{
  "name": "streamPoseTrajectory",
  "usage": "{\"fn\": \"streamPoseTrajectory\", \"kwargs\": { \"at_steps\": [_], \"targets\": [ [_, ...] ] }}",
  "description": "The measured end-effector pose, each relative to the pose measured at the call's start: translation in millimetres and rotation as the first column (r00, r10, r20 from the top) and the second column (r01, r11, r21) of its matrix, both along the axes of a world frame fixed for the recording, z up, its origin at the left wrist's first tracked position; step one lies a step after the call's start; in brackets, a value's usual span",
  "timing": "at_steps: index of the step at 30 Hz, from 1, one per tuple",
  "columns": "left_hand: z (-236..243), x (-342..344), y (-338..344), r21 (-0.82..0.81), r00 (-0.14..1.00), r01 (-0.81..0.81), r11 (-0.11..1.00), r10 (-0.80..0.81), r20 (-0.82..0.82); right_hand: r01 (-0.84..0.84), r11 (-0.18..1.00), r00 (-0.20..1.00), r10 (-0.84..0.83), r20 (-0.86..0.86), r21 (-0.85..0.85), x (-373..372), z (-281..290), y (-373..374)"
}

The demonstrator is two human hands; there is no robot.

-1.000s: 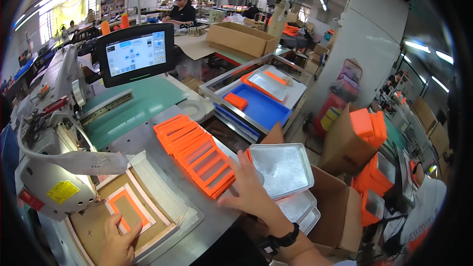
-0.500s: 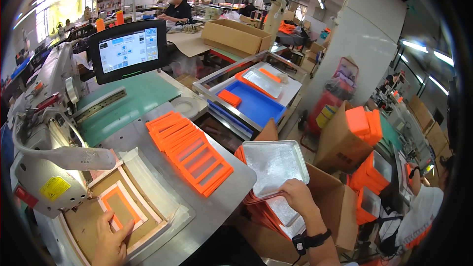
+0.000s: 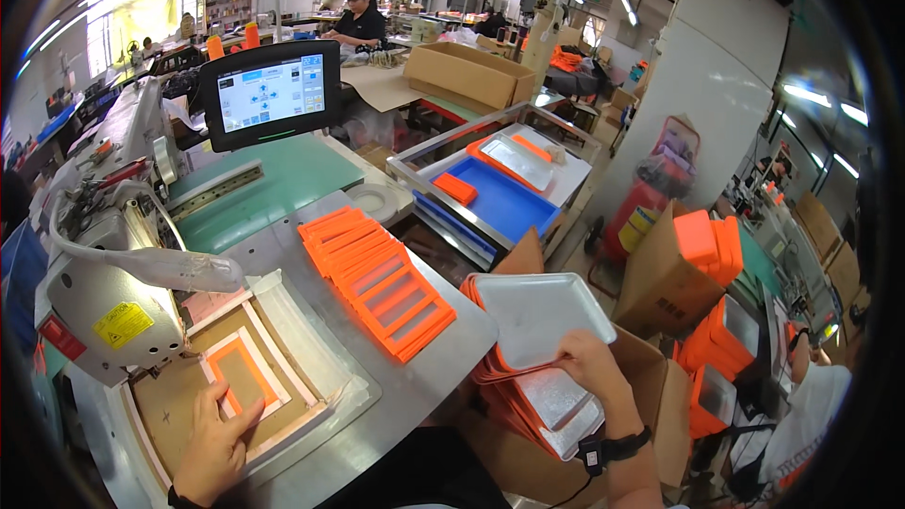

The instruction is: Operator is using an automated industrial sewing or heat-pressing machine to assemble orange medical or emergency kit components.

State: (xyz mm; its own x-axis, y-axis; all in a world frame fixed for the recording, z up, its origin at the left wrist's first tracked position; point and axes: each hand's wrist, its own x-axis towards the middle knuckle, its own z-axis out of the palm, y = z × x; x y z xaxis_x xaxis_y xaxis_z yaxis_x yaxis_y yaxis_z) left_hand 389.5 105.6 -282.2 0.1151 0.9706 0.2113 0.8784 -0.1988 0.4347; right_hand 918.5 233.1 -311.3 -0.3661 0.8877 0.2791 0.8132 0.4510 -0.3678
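Observation:
My left hand (image 3: 212,429) rests on a brown template board (image 3: 165,396), fingers apart, thumb and forefinger beside an orange rectangular frame (image 3: 228,349) inside white strips, under the sewing machine head (image 3: 123,292). To its right, many orange frames with translucent windows (image 3: 377,287) lie fanned on the metal bed. My right hand (image 3: 589,358) is closed on the lower right edge of a silver tray-like panel (image 3: 533,306), which lies on a stack of orange-edged pieces. More silvery panels (image 3: 556,396) show below it, partly hidden by the hand.
A touchscreen (image 3: 269,90) stands behind the green plate (image 3: 302,184). Blue trays (image 3: 500,203) sit in a metal frame. An open cardboard box (image 3: 665,424) surrounds the panel stack; another (image 3: 641,273) holds orange pieces. A co-worker (image 3: 358,19) works behind; another person's white sleeve (image 3: 801,424) shows at right.
My right hand has moved right and down from beside the orange frames, where it was open, and taken hold of the silver panel's edge. My left hand has stayed on the board.

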Motion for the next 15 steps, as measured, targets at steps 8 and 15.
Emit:
{"fn": "streamPoseTrajectory", "kwargs": {
  "at_steps": [8,15],
  "targets": [
    [5,-2,-3,-0.037,1.0,0.027,0.999,-0.027,-0.002,0.161,0.837,0.973,-0.224,0.058,0.522,9,66,1],
    [32,-9,-15,-0.071,0.981,0.131,0.989,-0.139,-0.137,0.258,0.935,0.755,-0.039,-0.654,0.243,-21,156,14]
  ]
}}
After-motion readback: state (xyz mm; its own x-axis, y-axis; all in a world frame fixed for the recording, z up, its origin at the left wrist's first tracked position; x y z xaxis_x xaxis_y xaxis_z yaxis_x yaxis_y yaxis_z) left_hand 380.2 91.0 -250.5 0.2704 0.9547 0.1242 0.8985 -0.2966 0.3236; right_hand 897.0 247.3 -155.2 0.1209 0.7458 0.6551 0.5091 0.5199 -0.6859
